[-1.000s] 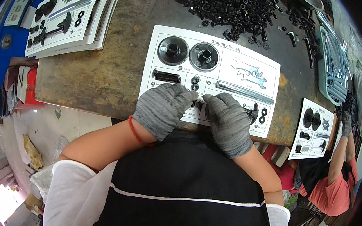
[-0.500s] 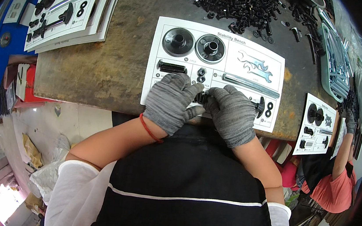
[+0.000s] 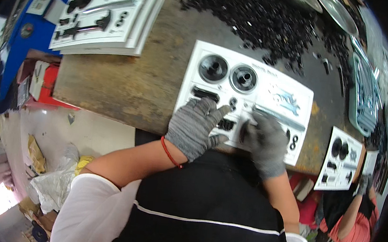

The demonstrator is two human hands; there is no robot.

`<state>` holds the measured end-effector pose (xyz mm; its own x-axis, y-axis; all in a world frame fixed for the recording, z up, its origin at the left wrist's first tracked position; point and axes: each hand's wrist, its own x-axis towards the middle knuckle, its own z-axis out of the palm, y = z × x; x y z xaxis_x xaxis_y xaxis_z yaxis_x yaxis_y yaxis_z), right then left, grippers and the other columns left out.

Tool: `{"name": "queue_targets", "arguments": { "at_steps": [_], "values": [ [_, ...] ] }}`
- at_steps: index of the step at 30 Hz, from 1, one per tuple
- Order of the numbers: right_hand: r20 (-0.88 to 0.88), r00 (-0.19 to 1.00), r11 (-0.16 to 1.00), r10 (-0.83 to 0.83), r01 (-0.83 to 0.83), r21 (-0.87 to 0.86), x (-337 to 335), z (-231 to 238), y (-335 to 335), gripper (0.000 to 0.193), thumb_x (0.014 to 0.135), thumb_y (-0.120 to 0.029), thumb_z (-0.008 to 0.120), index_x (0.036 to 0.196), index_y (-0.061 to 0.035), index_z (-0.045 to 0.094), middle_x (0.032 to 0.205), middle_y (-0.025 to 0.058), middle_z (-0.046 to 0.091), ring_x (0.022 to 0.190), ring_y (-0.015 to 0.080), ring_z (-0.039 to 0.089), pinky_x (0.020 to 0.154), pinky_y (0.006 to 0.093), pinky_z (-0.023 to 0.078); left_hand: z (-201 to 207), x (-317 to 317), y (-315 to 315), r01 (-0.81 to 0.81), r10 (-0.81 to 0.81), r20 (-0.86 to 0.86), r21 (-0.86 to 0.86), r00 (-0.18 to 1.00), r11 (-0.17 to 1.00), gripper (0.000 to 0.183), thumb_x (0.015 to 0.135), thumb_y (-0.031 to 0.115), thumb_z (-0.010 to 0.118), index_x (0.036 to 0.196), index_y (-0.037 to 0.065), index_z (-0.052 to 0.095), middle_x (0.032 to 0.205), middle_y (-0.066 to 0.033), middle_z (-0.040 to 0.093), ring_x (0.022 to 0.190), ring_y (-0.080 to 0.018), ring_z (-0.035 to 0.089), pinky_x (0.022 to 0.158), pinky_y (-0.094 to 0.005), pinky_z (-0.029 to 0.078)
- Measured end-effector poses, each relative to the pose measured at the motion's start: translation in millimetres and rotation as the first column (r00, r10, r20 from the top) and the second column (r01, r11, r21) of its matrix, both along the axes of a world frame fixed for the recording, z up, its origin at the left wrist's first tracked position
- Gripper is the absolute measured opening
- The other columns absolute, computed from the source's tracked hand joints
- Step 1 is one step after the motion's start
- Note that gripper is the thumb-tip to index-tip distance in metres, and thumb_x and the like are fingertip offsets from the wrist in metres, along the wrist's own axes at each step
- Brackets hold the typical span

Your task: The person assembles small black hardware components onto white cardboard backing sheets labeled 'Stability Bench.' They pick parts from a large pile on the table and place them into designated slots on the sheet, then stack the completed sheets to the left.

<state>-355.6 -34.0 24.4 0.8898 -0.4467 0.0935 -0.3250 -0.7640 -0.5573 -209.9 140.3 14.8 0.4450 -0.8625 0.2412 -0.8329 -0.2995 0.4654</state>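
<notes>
A white card (image 3: 270, 74) lies in front of me near the table's edge. On it I see two round black flanged discs (image 3: 212, 69), a row of dark bolts (image 3: 205, 94), small nuts (image 3: 233, 103), silver wrenches (image 3: 285, 99), a silver rod (image 3: 293, 123) and black rings (image 3: 294, 142). My left hand (image 3: 194, 126), in a grey knit glove, rests on the card's lower left part, fingers apart and holding nothing. Short black parts (image 3: 225, 124) show beside its thumb. My right hand (image 3: 267, 143), also gloved, is over the card's lower right; motion blurs its fingers.
A stack of similar cards (image 3: 103, 40) sits at the left, near a blue machine (image 3: 29, 23). Loose black hardware (image 3: 256, 19) is heaped at the back. A teal tray of silver rods (image 3: 364, 96) stands at right. Another person (image 3: 355, 227) works beside another card (image 3: 340, 160).
The view has shifted, so the table and card appear farther right and lower. My right hand has moved away from my left, baring the short black parts; my left hand stays on the card.
</notes>
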Motion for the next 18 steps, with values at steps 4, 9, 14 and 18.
{"name": "queue_targets", "arguments": {
  "at_steps": [4, 9, 14, 18],
  "values": [
    [0.196, 0.929, 0.915, -0.314, 0.352, -0.2, -58, -11, -45, 0.034, 0.092, -0.012, 0.06, 0.123, 0.0013, 0.058, 0.114, 0.0218, 0.063, 0.105, 0.0361, 0.061, 0.092, 0.043, 0.049, 6, 10, 30, -0.135, 0.114, -0.136, -0.156, 0.984, 0.978, 0.063, 0.067, 0.033, 0.084, 0.123, 0.015, 0.062, 0.095, -0.0078, 0.06, 0.091, -0.0274, 0.058, 0.081, -0.0402, 0.049],
    [0.08, 0.858, 0.851, -0.507, 0.484, 0.206, -117, -51, -56, 0.042, 0.097, -0.014, 0.055, 0.134, 0.0032, 0.05, 0.131, 0.0185, 0.057, 0.119, 0.0282, 0.056, 0.104, 0.0378, 0.042, -2, 14, 60, -0.233, 0.213, -0.137, -0.152, 0.967, 0.961, 0.054, 0.069, 0.024, 0.083, 0.118, 0.01, 0.062, 0.091, -0.0088, 0.06, 0.086, -0.0274, 0.057, 0.081, -0.0399, 0.046],
    [0.12, 0.709, 0.438, -0.694, 0.285, 0.852, -128, -46, -76, 0.045, 0.094, -0.011, 0.058, 0.136, 0.0019, 0.05, 0.13, 0.0137, 0.058, 0.114, 0.0205, 0.058, 0.098, 0.0337, 0.046, -2, 5, 75, -0.269, 0.266, -0.039, -0.085, 0.963, 0.96, 0.052, 0.072, 0.029, 0.082, 0.118, 0.013, 0.063, 0.095, -0.011, 0.064, 0.09, -0.0311, 0.059, 0.083, -0.0416, 0.049],
    [-0.046, 0.631, 0.152, -0.774, 0.257, 0.954, -135, -38, -70, 0.039, 0.093, -0.011, 0.057, 0.131, -0.0012, 0.054, 0.124, 0.0119, 0.062, 0.104, 0.0217, 0.062, 0.09, 0.0361, 0.049, 5, -9, 84, -0.301, 0.252, -0.33, -0.105, 0.91, 0.948, 0.041, 0.075, 0.024, 0.08, 0.111, 0.009, 0.066, 0.088, -0.0087, 0.062, 0.077, -0.0243, 0.058, 0.074, -0.036, 0.05]
  ]
}}
